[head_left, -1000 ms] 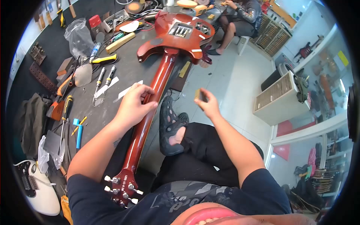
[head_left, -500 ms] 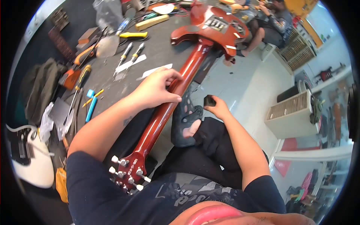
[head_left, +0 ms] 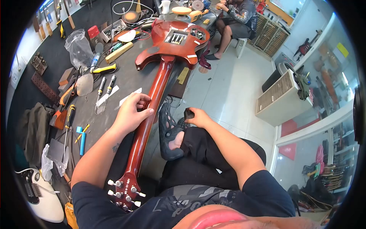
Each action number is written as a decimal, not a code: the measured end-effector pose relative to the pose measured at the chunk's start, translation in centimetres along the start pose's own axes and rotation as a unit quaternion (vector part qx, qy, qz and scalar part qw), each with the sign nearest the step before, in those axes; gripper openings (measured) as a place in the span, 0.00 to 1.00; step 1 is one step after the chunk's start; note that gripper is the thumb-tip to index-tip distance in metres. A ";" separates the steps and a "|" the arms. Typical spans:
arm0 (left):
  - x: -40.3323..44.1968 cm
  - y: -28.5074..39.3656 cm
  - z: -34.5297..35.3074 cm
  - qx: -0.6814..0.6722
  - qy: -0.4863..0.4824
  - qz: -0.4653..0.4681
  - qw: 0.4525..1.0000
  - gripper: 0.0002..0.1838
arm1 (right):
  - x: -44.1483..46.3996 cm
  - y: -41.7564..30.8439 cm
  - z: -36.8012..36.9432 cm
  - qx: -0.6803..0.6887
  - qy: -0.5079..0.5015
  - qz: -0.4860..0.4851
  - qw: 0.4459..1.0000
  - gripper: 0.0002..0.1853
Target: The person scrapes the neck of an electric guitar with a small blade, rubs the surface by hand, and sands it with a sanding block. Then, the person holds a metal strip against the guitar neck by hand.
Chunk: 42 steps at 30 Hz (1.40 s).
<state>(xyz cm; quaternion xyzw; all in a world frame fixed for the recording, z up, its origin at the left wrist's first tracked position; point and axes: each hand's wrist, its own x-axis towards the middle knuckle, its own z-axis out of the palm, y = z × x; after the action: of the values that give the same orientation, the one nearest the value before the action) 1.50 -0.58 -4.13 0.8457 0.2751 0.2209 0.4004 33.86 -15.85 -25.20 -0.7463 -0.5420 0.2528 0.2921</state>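
Observation:
A glossy red-brown electric guitar point(head_left: 155, 89) lies face down, its body on the bench and its neck reaching toward my lap. Springs show in an open cavity in its back. My left hand point(head_left: 132, 111) grips the middle of the neck, thumb lying across the back and fingers curled at the far edge. Off the neck's right side, above my crossed leg, my right hand point(head_left: 198, 118) pinches a small dark block point(head_left: 188, 113). The headstock point(head_left: 127, 187), with its pale-knobbed tuners, is close to my shirt.
Left on the dark bench point(head_left: 85, 114) are screwdrivers point(head_left: 110, 84), a yellow-handled tool point(head_left: 105, 69), a blue marker point(head_left: 82, 143) and a white guitar body point(head_left: 44, 202). A seated person point(head_left: 238, 19) works at the far end. A slatted cabinet point(head_left: 278, 97) stands right.
The camera view has swung, so the guitar and bench appear further left and more of the far bench shows. Both hands keep nearly the same hold.

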 end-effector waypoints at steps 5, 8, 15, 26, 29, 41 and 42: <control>0.1 -1.0 0.2 0.102 0.022 0.033 0.994 0.12 | 0.1 1.8 0.2 -0.033 -0.025 -0.002 0.999 0.44; 0.4 -2.0 -1.1 0.029 0.141 0.085 0.986 0.10 | 0.2 2.3 0.5 -0.016 -0.024 0.004 1.000 0.42; 1.1 -2.4 -5.9 0.303 0.127 -0.005 0.944 0.11 | 0.6 0.7 0.6 0.005 -0.065 0.033 0.997 0.40; 1.9 -3.1 -4.9 0.366 0.055 -0.035 0.928 0.09 | 1.3 1.1 1.0 -0.020 -0.066 0.039 0.997 0.40; 1.9 -2.0 -4.9 0.352 0.058 -0.055 0.933 0.08 | 1.4 0.6 1.0 -0.025 -0.064 0.027 0.997 0.39; 2.6 -1.8 -5.3 0.306 -0.002 -0.115 0.945 0.11 | 1.6 0.4 2.0 -0.006 -0.049 0.027 0.998 0.39; 2.4 -1.6 -5.3 0.296 0.000 -0.106 0.949 0.11 | 1.7 0.6 2.1 -0.010 -0.052 0.032 0.998 0.40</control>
<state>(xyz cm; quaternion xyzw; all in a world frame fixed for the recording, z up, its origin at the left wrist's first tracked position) -0.35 4.73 -1.99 0.8920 0.4168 0.0858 0.1528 33.34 -14.06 -27.19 -0.7521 -0.5346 0.2953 0.2477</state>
